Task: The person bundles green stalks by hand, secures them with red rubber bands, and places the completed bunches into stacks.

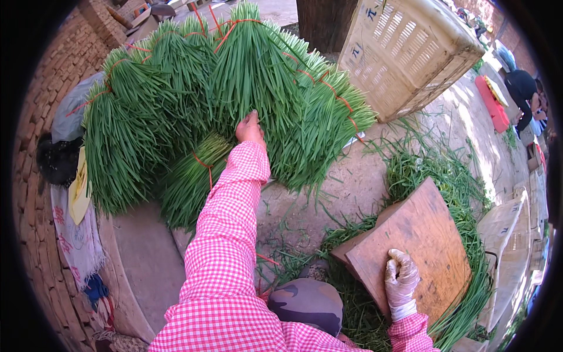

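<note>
In the head view I am looking down at a heap of green chive bundles (234,100), each one tied near its top with a red band and fanning out into long thin leaves. The heap is filling the picture from nine o'clock round to one o'clock, leaning against a brick wall (53,76).

My left hand (250,129) is reaching up toward twelve o'clock, its pink checked sleeve stretched out, and it is pressing into the bundles. The fingers are buried among the leaves, so I cannot tell how far they are spread or whether they are gripping.

My right hand (400,281), in a pale glove, is resting at five o'clock on a tilted wooden board (422,234), fingers curled loosely, holding nothing. Loose chive leaves are lying around the board. A pale woven basket (410,53) is sitting at one o'clock.
</note>
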`<state>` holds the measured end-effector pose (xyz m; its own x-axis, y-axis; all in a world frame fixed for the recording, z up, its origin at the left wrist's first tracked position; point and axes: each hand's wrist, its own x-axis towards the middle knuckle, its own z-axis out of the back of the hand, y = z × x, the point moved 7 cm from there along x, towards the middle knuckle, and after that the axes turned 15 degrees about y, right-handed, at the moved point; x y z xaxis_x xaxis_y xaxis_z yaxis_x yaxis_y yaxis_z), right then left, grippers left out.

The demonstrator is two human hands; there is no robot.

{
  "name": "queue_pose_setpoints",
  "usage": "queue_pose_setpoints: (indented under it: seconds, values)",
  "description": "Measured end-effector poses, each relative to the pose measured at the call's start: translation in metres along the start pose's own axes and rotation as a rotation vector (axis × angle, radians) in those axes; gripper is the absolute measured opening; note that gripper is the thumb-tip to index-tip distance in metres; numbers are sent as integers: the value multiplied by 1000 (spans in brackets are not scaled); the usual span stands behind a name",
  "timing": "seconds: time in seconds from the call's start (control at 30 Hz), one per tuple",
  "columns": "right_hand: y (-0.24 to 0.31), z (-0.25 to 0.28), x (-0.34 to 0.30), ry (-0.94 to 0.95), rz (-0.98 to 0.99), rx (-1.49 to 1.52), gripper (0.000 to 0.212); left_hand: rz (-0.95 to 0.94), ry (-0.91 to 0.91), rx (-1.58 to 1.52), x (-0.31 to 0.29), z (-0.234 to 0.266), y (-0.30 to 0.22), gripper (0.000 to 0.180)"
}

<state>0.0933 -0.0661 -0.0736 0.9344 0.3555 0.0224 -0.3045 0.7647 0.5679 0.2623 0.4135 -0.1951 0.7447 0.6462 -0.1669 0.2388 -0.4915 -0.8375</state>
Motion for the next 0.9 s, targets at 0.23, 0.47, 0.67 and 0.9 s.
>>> queue_pose_setpoints:
  seconds: [0.23, 0.47, 0.67, 0.9]
  values:
    - [-1, 0, -1, -8, -5, -9, 20, 51, -113, 32, 11, 5, 1, 12]
    - [-2, -1, 0, -20, 11, 2, 19, 159, -116, -82, 43, 27, 6, 38]
    - [7, 0, 2, -31, 44, -7, 19, 604, -50, 444, -11, 154, 74, 27]
    - [3, 1, -1, -33, 6, -4, 19, 508, 408, 112, -74, 7, 103, 29]
